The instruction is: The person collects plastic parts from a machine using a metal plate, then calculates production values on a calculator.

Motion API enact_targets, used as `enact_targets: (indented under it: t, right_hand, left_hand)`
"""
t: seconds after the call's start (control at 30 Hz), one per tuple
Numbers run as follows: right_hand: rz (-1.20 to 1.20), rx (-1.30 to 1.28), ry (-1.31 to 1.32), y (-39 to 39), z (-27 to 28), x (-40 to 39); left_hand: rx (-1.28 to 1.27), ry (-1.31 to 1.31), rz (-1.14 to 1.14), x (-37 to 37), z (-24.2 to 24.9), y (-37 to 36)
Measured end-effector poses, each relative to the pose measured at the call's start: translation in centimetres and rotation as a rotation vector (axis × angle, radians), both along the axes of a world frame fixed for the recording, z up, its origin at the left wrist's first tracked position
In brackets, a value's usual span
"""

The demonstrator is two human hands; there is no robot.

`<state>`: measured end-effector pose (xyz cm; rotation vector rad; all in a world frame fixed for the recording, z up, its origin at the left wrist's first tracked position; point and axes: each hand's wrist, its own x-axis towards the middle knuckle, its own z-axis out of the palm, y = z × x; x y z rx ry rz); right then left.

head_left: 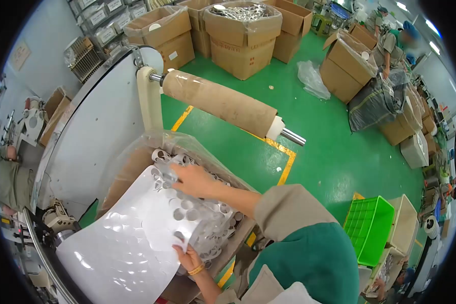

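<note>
A khaki-and-green sleeve (pixel 309 233) fills the near right. From left, a white sheet (pixel 121 240) slopes over a plastic-lined carton (pixel 125 178) of punched scrap (pixel 215 237); the left hand (pixel 190 260) pinches its punched edge in its grip, while the right hand (pixel 193 180) rests farther along, grip too obscured to tell.

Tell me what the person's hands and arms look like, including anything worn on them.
Both hands are ungloved. The left hand has a yellow-orange band at the wrist. Above the right hand, the forearm is bare up to a loose greyish-tan sleeve.
</note>
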<state>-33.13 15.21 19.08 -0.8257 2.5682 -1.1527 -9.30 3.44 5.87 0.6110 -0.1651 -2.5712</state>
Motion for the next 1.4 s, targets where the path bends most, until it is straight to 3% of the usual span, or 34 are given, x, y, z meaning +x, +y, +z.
enact_targets:
  t: [0.07, 0.1, 0.2, 0.27, 0.3, 0.33, 0.37, 0.4, 0.43, 0.57, 0.63, 0.7, 0.73, 0.8, 0.83, 0.87, 0.9, 0.97, 1.0, 1.03, 1.07, 1.1, 1.13, 1.17, 1.2, 1.27, 1.33, 1.4]
  right_hand:
    - [-0.069, -0.243, -0.208, 2.3, 5.9, 0.2]
    - [-0.107, -0.363, -0.317, 2.7, 7.2, 0.2]
    - [-0.264, -0.662, -0.118, 0.2, 2.3, 0.1]
    - [-0.131, -0.583, -0.399, -1.4, -1.3, 0.3]
    - [-0.052, -0.412, -0.407, -2.9, -7.9, 0.2]
    - [-0.029, -0.156, -0.401, -2.8, -10.6, 1.2]
    - [-0.001, -0.220, -0.168, -2.5, -15.6, 1.7]
    - [-0.057, 0.067, -0.280, -1.2, -15.1, 1.9]
    - [-0.036, 0.211, -0.247, -0.5, -14.2, 2.1]
    - [0.062, 0.234, -0.090, 0.6, -9.6, 2.0]
    - [0.123, 0.199, -0.064, -0.2, -4.3, 2.6]
    - [0.092, 0.146, -0.102, -0.9, -3.1, 3.9]
    - [0.076, 0.117, -0.074, -1.5, -2.4, 3.0]
    - [-0.022, 0.259, -0.014, -2.6, -9.4, 1.9]
    - [-0.038, 0.333, -0.039, -2.7, -13.4, 2.0]
    - [-0.058, 0.331, -0.207, -1.9, -17.9, 1.8]
    - [-0.081, 0.331, -0.359, -0.7, -20.7, 1.1]
    - [0.097, 0.309, -0.164, 1.3, -19.4, 0.4]
    - [0.087, 0.354, -0.287, 1.5, -21.0, -0.6]
    - [0.068, 0.237, -0.167, 2.4, -18.6, -0.5]
    - [0.029, 0.214, -0.127, 3.0, -13.6, -0.4]
    - [0.101, -0.102, -0.170, 3.0, -11.6, -1.1]
    - [0.096, -0.213, -0.282, 2.3, -7.0, -0.8]
    - [0.028, -0.035, -0.254, 2.2, -4.0, -0.9]
    - [0.003, -0.058, -0.156, 2.2, -1.9, -0.9]
    - [-0.026, -0.225, -0.221, 1.5, 2.3, -0.5]
    - [-0.036, -0.491, -0.342, 0.2, 3.6, 0.0]
    - [-0.013, -0.690, -0.518, -1.3, 4.0, 1.2]
  left_hand:
    - [-0.094, -0.228, 0.000, -0.1, -2.2, 0.6]
    - [-0.046, -0.200, -0.011, 0.2, -3.9, 0.2]
    - [-0.055, -0.203, -0.033, 1.2, -8.8, -0.7]
    - [-0.041, -0.290, -0.047, 0.3, -6.7, 0.0]
    - [-0.077, -0.362, -0.099, 0.4, -6.7, -0.5]
    - [-0.112, -0.437, -0.150, 0.8, -6.7, -0.8]
    - [-0.097, -0.624, -0.196, 1.7, -7.3, -1.0]
    - [-0.083, -0.811, -0.237, 2.5, -7.9, -1.5]
    - [-0.162, -0.763, -0.140, 3.2, -7.6, -2.1]
    - [-0.185, -0.586, 0.134, 4.0, -5.0, -2.3]
    - [-0.233, -0.489, 0.148, 3.6, -6.8, -3.3]
    - [-0.234, -0.318, 0.108, 5.3, -11.8, -4.8]
    - [-0.218, -0.316, 0.082, 5.1, -9.3, -3.8]
    - [-0.194, -0.198, 0.042, 0.8, -5.7, -0.9]
    - [-0.197, -0.290, -0.071, 1.6, -9.3, -1.1]
    - [-0.280, -0.452, -0.130, 2.0, -9.7, -0.2]
    - [-0.273, -0.440, -0.110, 2.4, -7.6, 0.6]
    - [-0.266, -0.400, -0.098, 0.0, -4.4, 1.3]
    - [-0.256, -0.429, -0.097, 0.3, -3.5, 1.5]
    - [-0.261, -0.280, -0.137, 0.3, -2.8, 1.6]
    - [-0.163, -0.319, -0.179, -0.1, -1.1, 1.9]
    - [-0.075, -0.253, -0.190, 0.2, -3.3, 2.1]
    - [-0.058, -0.377, -0.150, 0.0, -2.1, 2.6]
    - [-0.070, -0.274, -0.186, 0.0, -3.1, 2.6]
    - [-0.004, -0.235, -0.233, -0.4, -1.4, 2.9]
    - [-0.074, -0.358, -0.307, -0.7, -1.8, 3.5]
    - [-0.180, -0.195, -0.382, -0.1, -3.7, 3.4]
    - [-0.206, -0.218, -0.408, 0.3, -4.1, 4.1]
